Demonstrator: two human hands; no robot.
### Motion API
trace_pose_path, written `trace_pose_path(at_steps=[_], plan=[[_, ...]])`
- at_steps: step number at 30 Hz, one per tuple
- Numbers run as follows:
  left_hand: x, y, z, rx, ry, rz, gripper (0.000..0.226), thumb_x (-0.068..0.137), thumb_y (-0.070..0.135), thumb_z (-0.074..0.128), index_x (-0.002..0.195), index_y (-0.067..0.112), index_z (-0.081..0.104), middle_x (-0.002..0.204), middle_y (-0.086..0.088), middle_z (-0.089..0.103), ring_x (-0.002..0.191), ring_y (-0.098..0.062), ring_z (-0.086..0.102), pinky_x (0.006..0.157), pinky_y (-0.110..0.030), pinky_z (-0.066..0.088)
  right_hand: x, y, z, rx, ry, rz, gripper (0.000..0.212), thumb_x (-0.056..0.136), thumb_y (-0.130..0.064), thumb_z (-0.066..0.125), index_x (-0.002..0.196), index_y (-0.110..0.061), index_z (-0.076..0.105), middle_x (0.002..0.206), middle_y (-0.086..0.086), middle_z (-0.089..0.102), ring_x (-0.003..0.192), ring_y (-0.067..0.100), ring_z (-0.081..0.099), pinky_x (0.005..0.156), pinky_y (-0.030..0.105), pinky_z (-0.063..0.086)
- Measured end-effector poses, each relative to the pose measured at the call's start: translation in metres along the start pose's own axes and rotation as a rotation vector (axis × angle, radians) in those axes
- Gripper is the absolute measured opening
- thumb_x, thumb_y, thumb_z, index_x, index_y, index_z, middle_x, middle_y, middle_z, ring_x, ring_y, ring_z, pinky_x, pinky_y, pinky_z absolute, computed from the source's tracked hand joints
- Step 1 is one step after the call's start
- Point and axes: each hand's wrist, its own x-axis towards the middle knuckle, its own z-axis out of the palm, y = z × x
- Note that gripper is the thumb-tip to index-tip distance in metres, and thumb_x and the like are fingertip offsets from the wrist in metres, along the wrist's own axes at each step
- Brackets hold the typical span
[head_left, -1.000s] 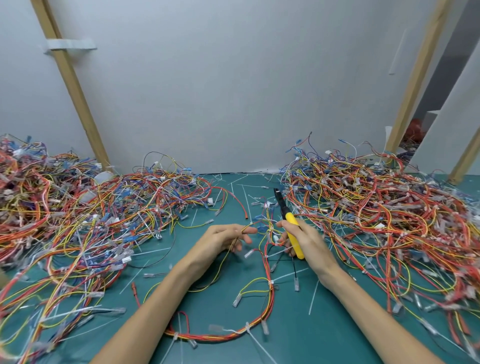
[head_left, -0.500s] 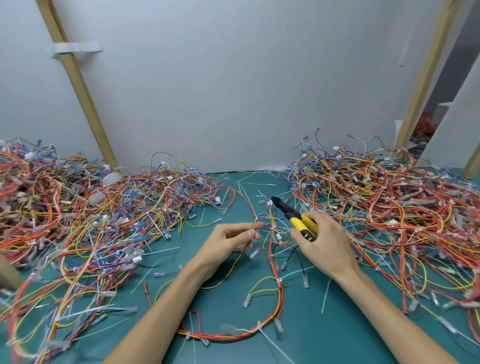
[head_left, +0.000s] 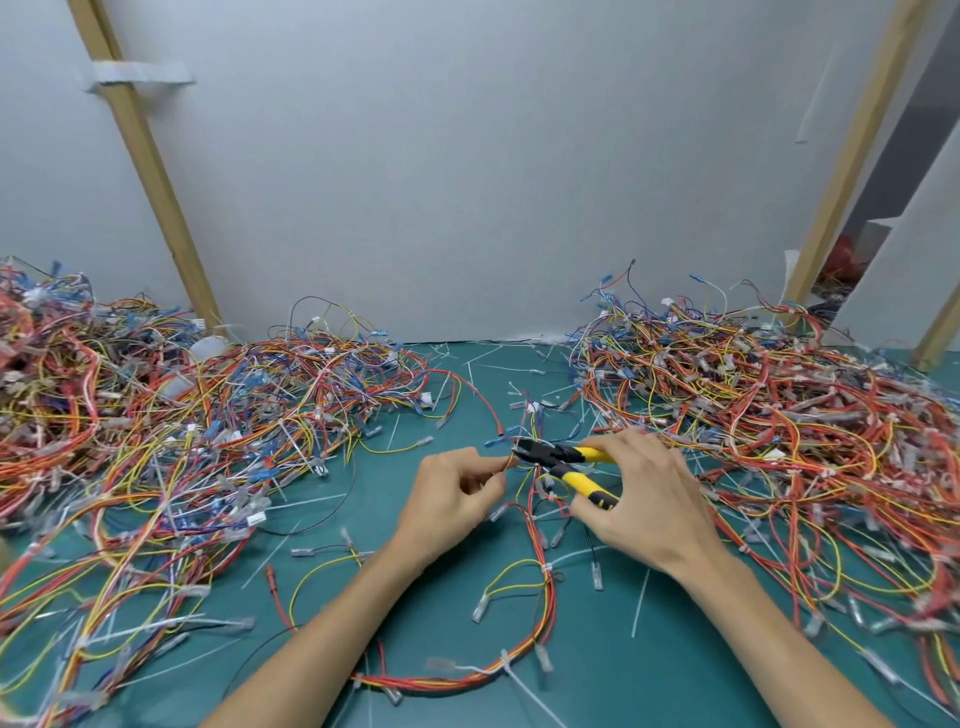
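Observation:
A wire harness (head_left: 540, 613) of red, orange and yellow wires with white cable ties loops across the green mat in front of me. My left hand (head_left: 452, 499) pinches a part of this harness near its upper end. My right hand (head_left: 644, 499) grips yellow-handled cutters (head_left: 566, 460), handles spread apart. The black jaws point left and sit at the wires just beyond my left fingertips.
A large heap of tangled wire harnesses (head_left: 156, 431) covers the left of the green mat (head_left: 649, 670). Another heap (head_left: 779, 415) fills the right. Cut white cable ties (head_left: 641, 603) lie scattered on the mat. A white wall with wooden battens (head_left: 150, 171) stands behind.
My right hand has turned the cutters from pointing away to pointing left, bringing the jaws to the wires at my left fingertips. The left hand's fingers have curled tighter on the harness.

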Motion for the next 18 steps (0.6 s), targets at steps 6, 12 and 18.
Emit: trace_pose_path(at_steps=[6,12,18], plan=[[-0.003,0.007,0.001,0.177,0.069,0.216,0.017,0.081,0.007,0.063,0.078,0.018,0.075,0.055,0.008,0.041,0.052,-0.006,0.046,0.054,-0.008,0.029,-0.002,-0.012,0.006,0.009,0.131,-0.010,0.055,0.066,-0.056,0.054,0.111,-0.026,0.065,0.103,-0.009,0.060,0.101,0.017,0.054,0.087,0.036,0.045],[-0.003,0.007,0.001,0.195,0.093,0.244,0.022,0.081,0.006,0.064,0.092,0.018,0.078,0.058,0.005,0.044,0.052,-0.001,0.042,0.056,-0.010,0.031,-0.003,-0.007,0.008,-0.011,0.124,-0.001,0.034,0.065,-0.051,0.070,0.091,-0.030,0.062,0.082,-0.012,0.054,0.083,0.017,0.057,0.062,0.031,0.045],[-0.003,0.009,0.003,0.190,0.031,0.184,0.019,0.084,0.008,0.063,0.095,0.018,0.077,0.066,0.013,0.054,0.051,-0.003,0.044,0.057,-0.009,0.029,0.000,0.000,0.009,-0.010,0.057,0.027,0.035,0.062,-0.065,0.051,0.075,-0.033,0.054,0.068,-0.012,0.054,0.066,0.015,0.053,0.054,0.027,0.036]])
